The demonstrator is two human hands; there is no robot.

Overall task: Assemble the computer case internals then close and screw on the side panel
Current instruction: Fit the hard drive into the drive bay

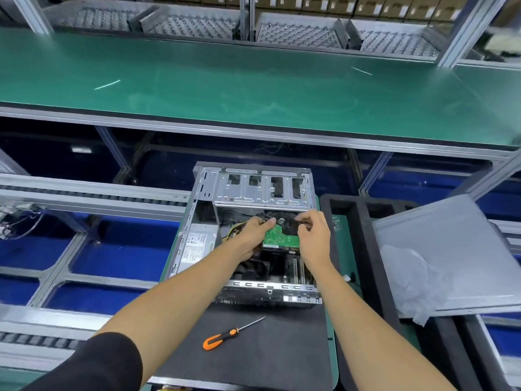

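while both hands (284, 235) pinch a hard drive (280, 235), open computer case (203, 193) holding it

Bright, even overhead light; wide-angle edges bend and blur slightly.

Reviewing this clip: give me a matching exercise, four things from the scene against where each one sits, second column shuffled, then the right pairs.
Things:
1. hard drive
2. screwdriver
3. side panel
4. power supply

Places:
A. on the black mat in front of the computer case
B. held by both hands, left hand and right hand, over the open case
C. inside the case along its left wall
D. lying to the right of the case

Pairs: 1-B, 2-A, 3-D, 4-C
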